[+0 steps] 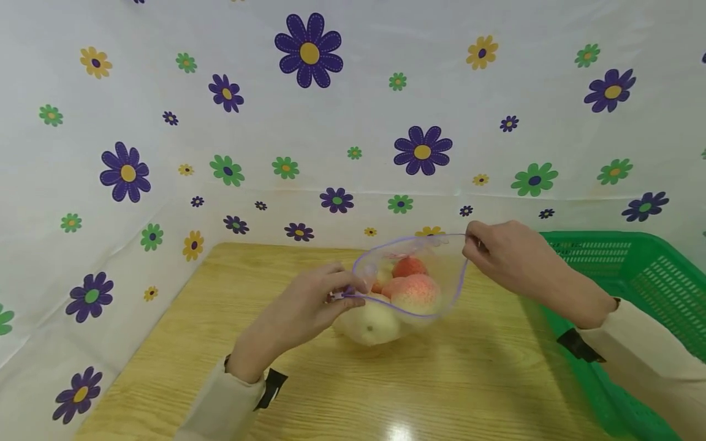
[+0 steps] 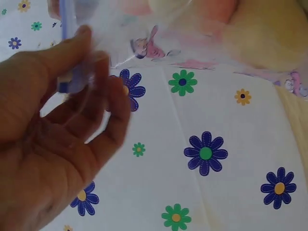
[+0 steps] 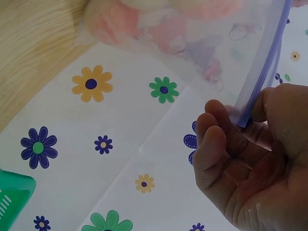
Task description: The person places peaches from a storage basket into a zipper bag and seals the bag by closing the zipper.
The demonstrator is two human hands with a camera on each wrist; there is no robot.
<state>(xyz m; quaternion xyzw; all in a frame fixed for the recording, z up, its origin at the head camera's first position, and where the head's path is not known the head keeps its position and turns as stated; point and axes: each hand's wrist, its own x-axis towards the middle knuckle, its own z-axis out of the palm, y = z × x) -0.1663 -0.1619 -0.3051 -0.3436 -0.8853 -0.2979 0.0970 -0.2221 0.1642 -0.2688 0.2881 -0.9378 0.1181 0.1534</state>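
A clear zip bag (image 1: pixel 451 269) with a purple rim holds several fruits, its mouth spread wide. My left hand (image 1: pixel 309 300) pinches the left end of the rim between thumb and fingers, beside a small slider. At the far right corner, my right hand (image 1: pixel 504 251) grips the rim. Inside the bag lie a pink-yellow peach (image 1: pixel 416 294), a red fruit (image 1: pixel 409 267) and a pale yellow-green fruit (image 1: pixel 371 324). In the right wrist view the purple zip strip (image 3: pixel 264 72) runs down between thumb and fingers. Pink cartoon prints (image 2: pixel 154 45) show on the bag's side.
A green plastic basket (image 1: pixel 603 383) with slotted walls stands at the right, under my right forearm. Behind and to the left, a white flowered cloth (image 1: pixel 353 110) borders the wooden table (image 1: pixel 220 318).
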